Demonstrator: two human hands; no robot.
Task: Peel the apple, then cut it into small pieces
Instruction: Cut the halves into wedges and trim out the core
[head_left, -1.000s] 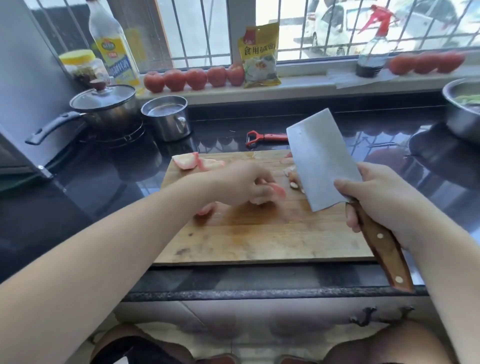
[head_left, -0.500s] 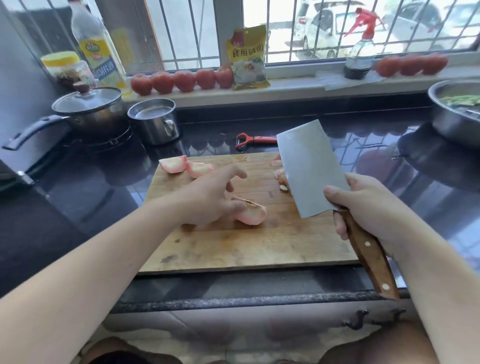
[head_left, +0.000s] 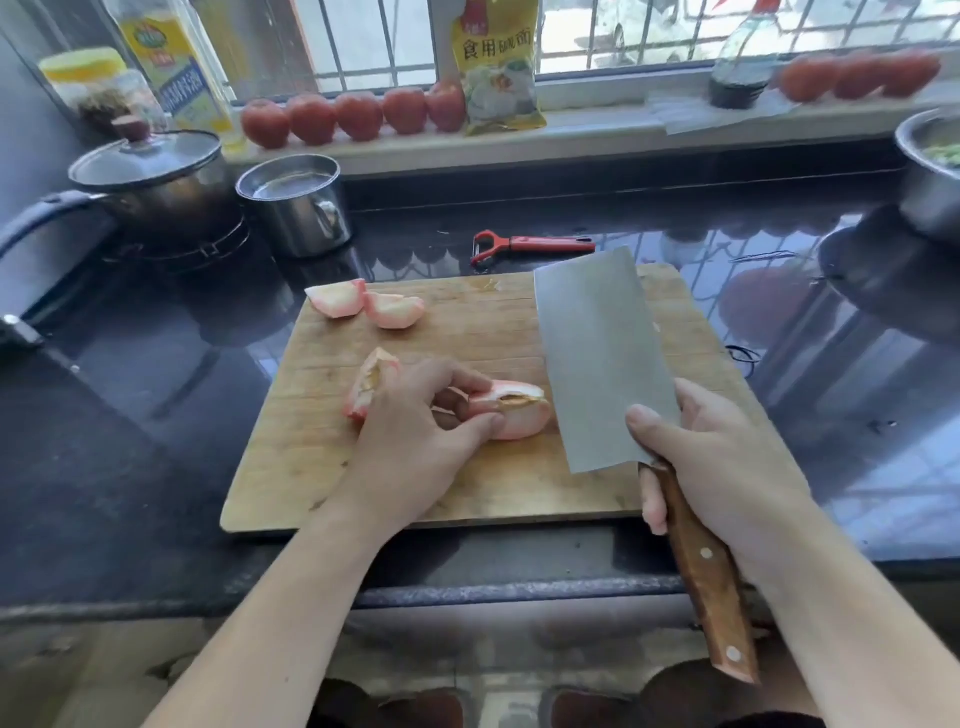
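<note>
**Q:** Head view: where the apple, and which way from the hands?

**A:** Peeled and quartered on the cutting board (head_left: 467, 488). Left hand (head_left: 415, 431) pinching one apple wedge (head_left: 511, 413) flat to the wood, long axis running left to right, cored face up. Cleaver (head_left: 597, 358) raised just right of it, wooden handle gripped in the right hand (head_left: 722, 462), flat of the blade toward the camera. Left hand on the wedge; right nearer the board's right edge.

**Q:** Counts?

**A:** Four wedges: one pinned, one second wedge (head_left: 371, 382) partly under the left wrist, two far wedges (head_left: 363, 309) at the back left corner. One cleaver, one red peeler (head_left: 530, 244) idle on the dark table (head_left: 130, 415) behind the board.

**Q:** Next, likely?

**A:** Blade down across the pinned wedge, probably; fingertips close to the cut line.
</note>
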